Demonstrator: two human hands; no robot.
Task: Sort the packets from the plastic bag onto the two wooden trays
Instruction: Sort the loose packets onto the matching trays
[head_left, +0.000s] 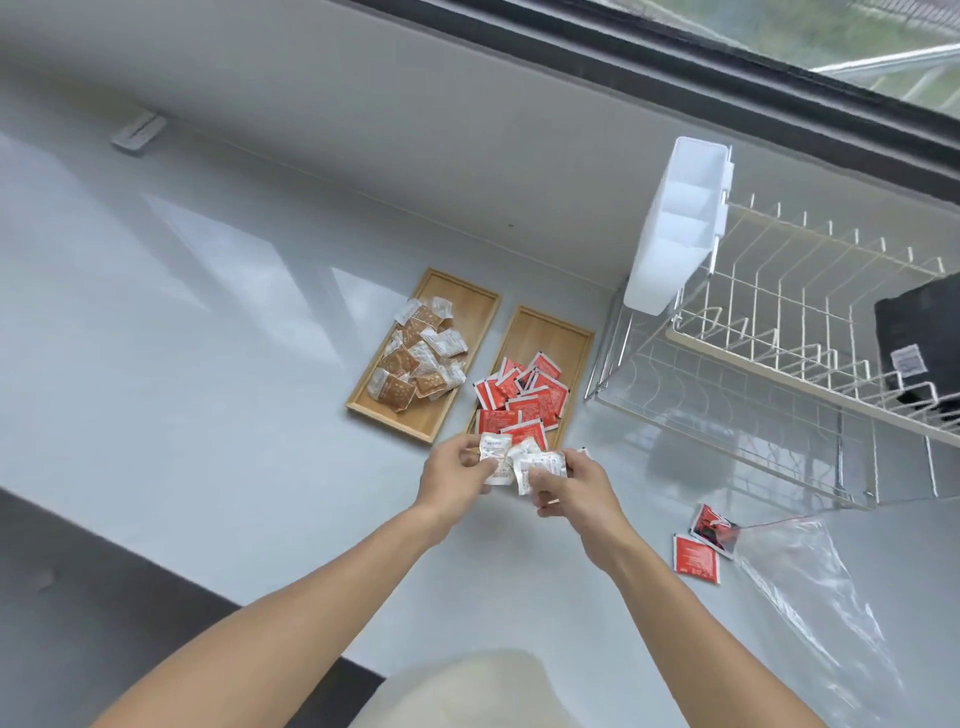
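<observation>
Two wooden trays lie side by side on the grey counter. The left tray (483, 299) carries a heap of brown and white packets (415, 358). The right tray (566, 332) carries a pile of red packets (524, 400). Just in front of the right tray, my left hand (454, 475) pinches a white packet (496, 457), and my right hand (576, 486) grips a small bunch of white packets (537, 465). The two hands nearly touch. Two red packets (698, 556) lie by the mouth of the clear plastic bag (810, 587) at the right.
A white wire dish rack (779, 322) with a white plastic cutlery holder (675, 228) stands at the right, close to the right tray. A dark object (919, 338) sits in the rack. A wall and window sill run behind. The counter's front edge runs along the lower left.
</observation>
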